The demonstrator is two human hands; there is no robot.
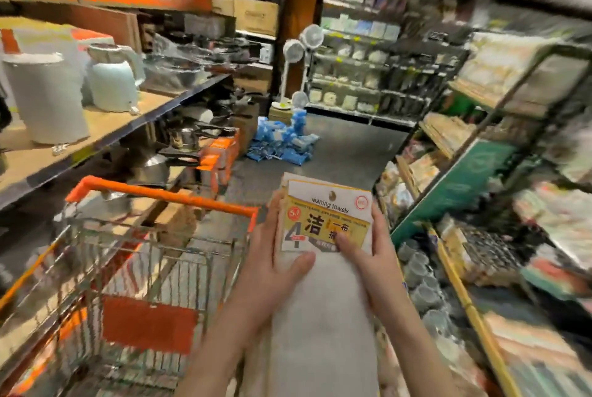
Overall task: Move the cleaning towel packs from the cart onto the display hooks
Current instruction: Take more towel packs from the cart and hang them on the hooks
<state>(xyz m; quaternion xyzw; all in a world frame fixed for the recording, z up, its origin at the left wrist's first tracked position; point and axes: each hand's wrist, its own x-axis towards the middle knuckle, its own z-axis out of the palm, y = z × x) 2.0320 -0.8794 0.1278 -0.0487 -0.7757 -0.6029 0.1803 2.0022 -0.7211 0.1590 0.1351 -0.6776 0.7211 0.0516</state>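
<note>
Head view, store aisle. Both hands hold a stack of towel packs (323, 236) in front of the body, over the aisle floor (346, 153) and just right of the cart (134, 268). The left hand (275, 268) clamps the stack's left edge, thumb across the front below the yellow label. The right hand (378, 255) clamps the right edge, thumb pressed on the label. At least two header cards show at the top, slightly offset; the exact count cannot be told. The white cloth hangs down between the forearms.

The packs are thus out of the cart but not yet on any hook. No display hooks can be made out; the shelving at right (480, 172) is blurred. The left shelf (105, 127) carries kettles (112, 82). A heap of blue packs (282, 140) lies on the floor farther down the aisle.

Likely risks from here:
- The offset cards suggest loose stacking; relaxing either grip to free one pack could let the others slide out and drop.
- The hang holes are not visible, so threading a hook may call for re-gripping near the top edge, which is when a slip is most likely.
- The limp hanging cloth could snag on the cart rim or on shelf goods during the turn.
</note>
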